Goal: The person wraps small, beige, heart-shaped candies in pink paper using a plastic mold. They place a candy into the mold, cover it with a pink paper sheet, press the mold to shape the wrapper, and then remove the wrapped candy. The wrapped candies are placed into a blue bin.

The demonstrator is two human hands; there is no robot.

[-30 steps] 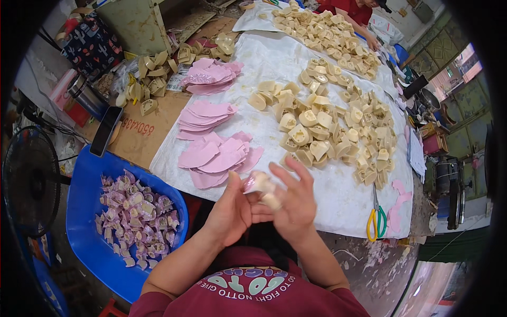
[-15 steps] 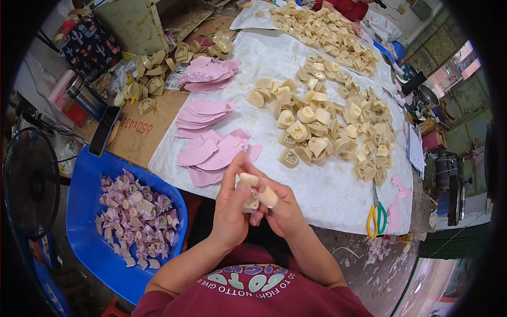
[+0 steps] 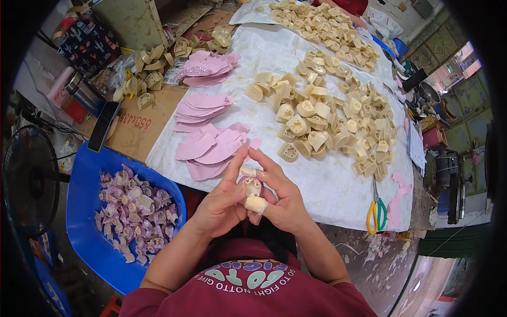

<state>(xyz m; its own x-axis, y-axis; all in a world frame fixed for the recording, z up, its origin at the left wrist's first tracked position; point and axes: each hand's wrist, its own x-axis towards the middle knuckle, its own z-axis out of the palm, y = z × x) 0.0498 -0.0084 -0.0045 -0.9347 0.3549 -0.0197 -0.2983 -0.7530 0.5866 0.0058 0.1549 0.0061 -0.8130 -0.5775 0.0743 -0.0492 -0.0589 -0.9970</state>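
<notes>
Between my fingertips is a small beige shoe heel (image 3: 252, 188), its hollow, holed side facing up and a pink glittery covering showing along its rim. My left hand (image 3: 219, 206) grips it from the left, thumb and fingers pressed to its side. From the right, my right hand (image 3: 284, 203) closes round the same heel. Pale wraps cover some fingertips, including the right thumb. Just beyond my hands lie cut pink sheets (image 3: 203, 150) in overlapping piles on the white cloth (image 3: 248, 63). Many bare beige heels (image 3: 317, 124) are heaped farther right.
A blue tub (image 3: 82, 211) at the left holds many pink-covered heels. Yellow-and-green-handled scissors (image 3: 377, 214) and a pink scrap (image 3: 398, 198) lie at the right table edge. A phone (image 3: 104, 127), a steel flask (image 3: 84, 92) and a fan (image 3: 31, 179) stand left. Another person's sleeve (image 3: 353, 5) shows at the far side.
My hands have turned the heel so its hollow side faces up, and the fingers have shifted around it. The far person has moved slightly out of view.
</notes>
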